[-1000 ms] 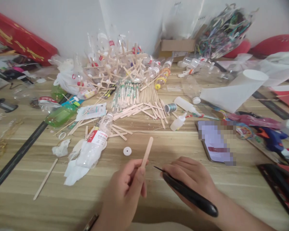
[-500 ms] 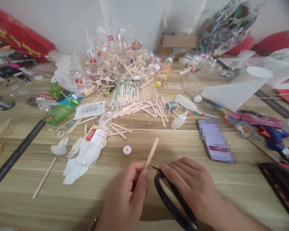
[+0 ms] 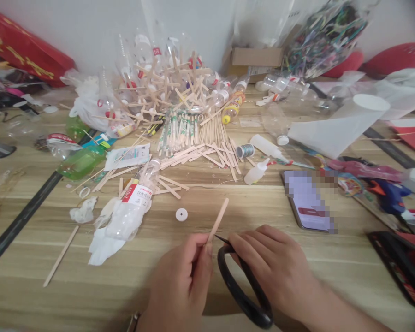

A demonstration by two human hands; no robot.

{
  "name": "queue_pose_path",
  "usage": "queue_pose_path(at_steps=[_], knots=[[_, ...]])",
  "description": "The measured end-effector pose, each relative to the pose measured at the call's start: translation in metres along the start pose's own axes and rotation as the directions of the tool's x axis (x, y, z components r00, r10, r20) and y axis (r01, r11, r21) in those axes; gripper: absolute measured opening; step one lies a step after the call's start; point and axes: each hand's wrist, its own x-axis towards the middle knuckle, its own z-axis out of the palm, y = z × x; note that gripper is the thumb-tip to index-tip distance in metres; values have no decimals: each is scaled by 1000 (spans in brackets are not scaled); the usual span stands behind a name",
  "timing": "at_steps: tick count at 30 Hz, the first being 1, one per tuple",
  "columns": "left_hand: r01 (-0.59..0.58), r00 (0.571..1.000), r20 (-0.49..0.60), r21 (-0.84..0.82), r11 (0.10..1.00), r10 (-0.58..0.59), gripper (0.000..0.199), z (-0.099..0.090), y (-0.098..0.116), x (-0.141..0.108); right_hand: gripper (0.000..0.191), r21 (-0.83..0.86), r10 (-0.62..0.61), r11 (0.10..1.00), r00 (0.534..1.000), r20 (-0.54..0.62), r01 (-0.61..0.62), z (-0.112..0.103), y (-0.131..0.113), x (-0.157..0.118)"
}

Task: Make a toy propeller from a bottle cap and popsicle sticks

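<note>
Near the bottom centre, my left hand (image 3: pixel 185 272) pinches a flat wooden stick (image 3: pixel 218 216), which points up and slightly right. My right hand (image 3: pixel 269 263) is closed around the blade part of black-handled scissors (image 3: pixel 233 295). The scissors' dark tip touches or nearly touches the stick just above my left fingertips; their looped handles hang toward the bottom edge. A small white disc (image 3: pixel 181 214) with a centre hole lies on the table beyond my left hand. Another wooden stick (image 3: pixel 61 256) lies by itself at the left.
A plastic bottle (image 3: pixel 133 207) lies left of centre. Behind stand piled sticks and bottles (image 3: pixel 166 87). Loose sticks (image 3: pixel 183 157), a thread spool (image 3: pixel 245 151) and a glue bottle (image 3: pixel 256 172) sit mid-table. To the right are a phone (image 3: pixel 307 200) and a blue glue gun (image 3: pixel 390 196).
The scissors' handles have swung a little to the left and their tip has risen slightly against the stick. Both hands stay nearly in place. The view has shifted slightly.
</note>
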Motion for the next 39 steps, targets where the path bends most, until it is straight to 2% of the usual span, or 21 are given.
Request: queue_pose_path(at_steps=[5,9,11,13,17,19,22,25,26,27,28,29,31,32,33,34,35,36,37,38,39], knots=[[-137,991,11,96,986,136,19,-2,-9,0,29,-11,8,1000,1000,20,-7,0,-1,-1],[-317,947,20,214,924,320,23,-2,-19,-1,30,4,25,1000,999,46,-25,-1,-3,0],[-369,926,22,260,892,376,25,-2,-23,-2,29,10,28,1000,998,55,-29,-1,-4,0],[-382,921,32,273,883,388,25,-3,-24,-2,29,2,15,1000,998,53,-15,-1,-3,0],[-350,936,76,256,901,343,25,-4,-25,-2,28,-66,-63,996,996,63,67,-1,0,0],[-361,932,80,269,893,353,23,-4,-25,-2,29,-37,-67,997,994,82,70,-1,0,-1],[-418,900,40,354,837,433,23,-1,-22,-1,26,182,82,978,990,112,-102,0,-4,0],[-453,859,-16,442,774,512,23,1,-20,0,31,415,282,832,925,255,-368,1,-9,2],[-458,853,-21,448,768,522,23,1,-19,0,33,443,308,793,903,300,-418,2,-9,2],[-458,855,-20,439,773,518,23,0,-18,0,35,440,310,791,898,311,-425,2,-9,2],[-453,866,-8,416,789,501,23,-1,-18,1,35,405,286,829,915,285,-386,2,-8,2],[-442,881,16,385,810,473,23,-2,-19,1,35,336,226,895,947,227,-294,1,-5,2],[-409,910,83,329,851,405,22,-3,-20,1,39,126,41,990,991,124,-57,1,0,1],[-398,917,104,315,861,386,23,-2,-21,1,42,45,-40,998,993,108,35,2,2,1],[-396,918,106,315,863,382,23,-2,-22,1,43,15,-73,997,991,109,72,2,3,1],[-401,915,91,325,857,394,23,-1,-23,1,43,49,-42,998,990,135,36,2,3,1],[-411,907,64,342,845,415,23,0,-23,1,42,144,35,988,983,181,-61,3,2,2],[-421,898,38,361,832,439,23,1,-24,2,43,273,124,941,957,262,-197,3,1,2],[-429,890,19,377,821,456,22,2,-24,2,44,389,196,858,914,354,-335,4,-1,3],[-427,889,15,387,817,458,22,2,-24,2,44,458,238,773,870,432,-439,5,-2,3],[-418,894,15,391,820,449,22,2,-24,2,44,480,258,734,851,457,-481,5,-3,3]])
